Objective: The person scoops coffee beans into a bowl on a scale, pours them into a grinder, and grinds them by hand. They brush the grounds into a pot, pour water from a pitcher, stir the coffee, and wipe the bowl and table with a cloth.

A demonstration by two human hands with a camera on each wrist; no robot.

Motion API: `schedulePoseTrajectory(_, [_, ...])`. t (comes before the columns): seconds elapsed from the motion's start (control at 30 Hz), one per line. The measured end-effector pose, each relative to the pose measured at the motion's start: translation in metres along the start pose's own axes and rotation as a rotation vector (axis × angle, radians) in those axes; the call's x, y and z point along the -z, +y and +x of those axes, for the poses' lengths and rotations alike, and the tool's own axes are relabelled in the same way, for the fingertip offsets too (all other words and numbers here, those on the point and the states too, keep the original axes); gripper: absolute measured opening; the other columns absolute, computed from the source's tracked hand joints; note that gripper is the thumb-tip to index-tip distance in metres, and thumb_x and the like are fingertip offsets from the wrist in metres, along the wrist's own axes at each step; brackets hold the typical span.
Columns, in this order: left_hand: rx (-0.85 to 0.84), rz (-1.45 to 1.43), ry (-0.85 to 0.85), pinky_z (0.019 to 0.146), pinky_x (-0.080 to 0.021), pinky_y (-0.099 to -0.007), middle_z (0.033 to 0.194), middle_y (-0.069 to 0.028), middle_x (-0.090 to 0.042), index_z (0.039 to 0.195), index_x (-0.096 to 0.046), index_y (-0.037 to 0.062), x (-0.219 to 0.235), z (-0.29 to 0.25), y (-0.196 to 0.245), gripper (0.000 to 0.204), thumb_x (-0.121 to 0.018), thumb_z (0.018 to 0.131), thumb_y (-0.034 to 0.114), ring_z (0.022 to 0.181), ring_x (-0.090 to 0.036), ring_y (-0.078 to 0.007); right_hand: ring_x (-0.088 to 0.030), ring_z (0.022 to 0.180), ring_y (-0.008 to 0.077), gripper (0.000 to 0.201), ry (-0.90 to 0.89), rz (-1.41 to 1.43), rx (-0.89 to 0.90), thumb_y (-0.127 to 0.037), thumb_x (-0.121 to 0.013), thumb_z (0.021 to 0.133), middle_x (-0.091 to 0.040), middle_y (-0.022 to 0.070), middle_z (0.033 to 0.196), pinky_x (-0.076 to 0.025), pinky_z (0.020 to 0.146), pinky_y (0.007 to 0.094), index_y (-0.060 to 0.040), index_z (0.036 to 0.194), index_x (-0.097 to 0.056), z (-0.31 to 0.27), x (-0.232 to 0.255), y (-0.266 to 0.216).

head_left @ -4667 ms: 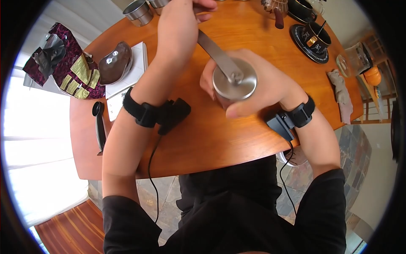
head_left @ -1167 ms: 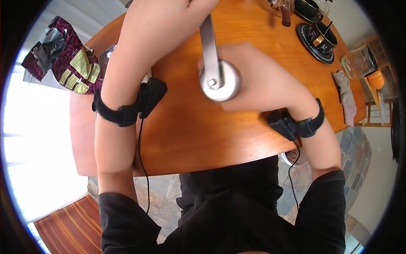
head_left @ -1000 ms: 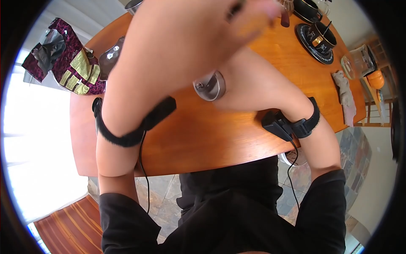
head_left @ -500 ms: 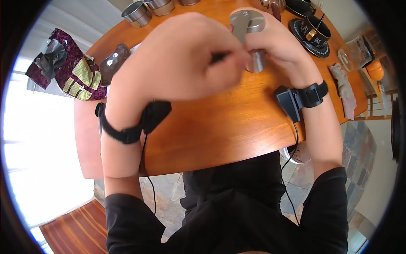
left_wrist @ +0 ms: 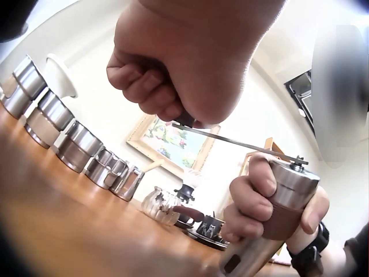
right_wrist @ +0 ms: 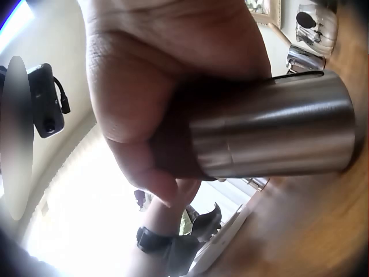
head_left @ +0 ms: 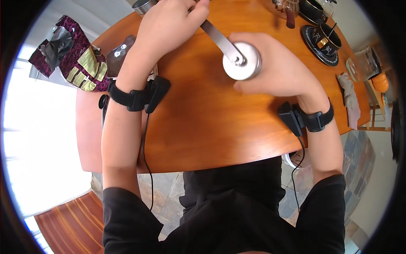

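While the left hand (head_left: 165, 30) grips the crank (head_left: 218, 39), the right hand (head_left: 280, 64) holds the grinder (head_left: 249, 67), now closer.

Yellow labels (head_left: 88, 62) on bag (head_left: 79, 37) & white lettering (head_left: 324, 59) on black saucer (head_left: 309, 43) are illeg., too sm.

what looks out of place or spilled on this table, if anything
Nothing is visibly spilled or damaged on the table. The untidiest spots are the purple bag, its top crumpled with dark lining showing, and the cloth bunched near the edge. The crank grinder looks intact.
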State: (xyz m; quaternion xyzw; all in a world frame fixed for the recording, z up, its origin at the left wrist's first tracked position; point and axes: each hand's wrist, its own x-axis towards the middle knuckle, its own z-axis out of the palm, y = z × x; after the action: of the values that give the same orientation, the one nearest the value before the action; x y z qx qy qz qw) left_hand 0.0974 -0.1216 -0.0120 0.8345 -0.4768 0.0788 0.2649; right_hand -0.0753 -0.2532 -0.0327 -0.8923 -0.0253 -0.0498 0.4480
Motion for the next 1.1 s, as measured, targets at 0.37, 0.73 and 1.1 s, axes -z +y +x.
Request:
schedulePoseTrajectory(0.37, [-0.365,-0.350,-0.051,0.050,-0.043,-0.0376,0.056,-0.0177,-0.054,0.069,-0.057,-0.0046,0.045,-0.034,0.090,0.041,-0.055,0.094,0.027,0.048,-0.052,-0.0297,-0.062,0.080,0.0384,0.022,0.012,-0.250,0.087,-0.007,-0.064,0.063,-0.065,0.0188,0.081,-0.050,0.069,0.0443,-0.0046,0.086,-0.065,-0.006,-0.024,-0.008])
schedulePoseTrajectory(0.73, [-0.841,-0.425,-0.129,0.047,-0.035,-0.0345,0.060,-0.0101,-0.043,0.068,-0.056,0.0035,0.017,-0.046,0.077,0.021,-0.069,0.077,0.018,0.051,-0.045,-0.0280,-0.057,0.072,0.0104,0.018,0.148,0.451,0.012,-0.014,-0.073,0.073,-0.066,0.0037,0.082,-0.046,0.065,0.0257,-0.0039,0.085,-0.063,0.009,0.012,0.028])
schedulePoseTrajectory(1.1, [-0.193,-0.253,-0.317,0.051,-0.031,-0.0317,0.057,-0.0052,-0.031,0.066,-0.044,0.0000,0.021,0.003,-0.004,0.034,-0.052,0.091,0.022,0.052,-0.033,-0.0114,-0.059,0.085,0.0130,0.038,0.106,0.679,-0.052,-0.013,-0.075,0.067,-0.062,0.0022,0.088,-0.047,0.077,0.0263,-0.0043,0.101,-0.061,0.008,0.026,0.059])
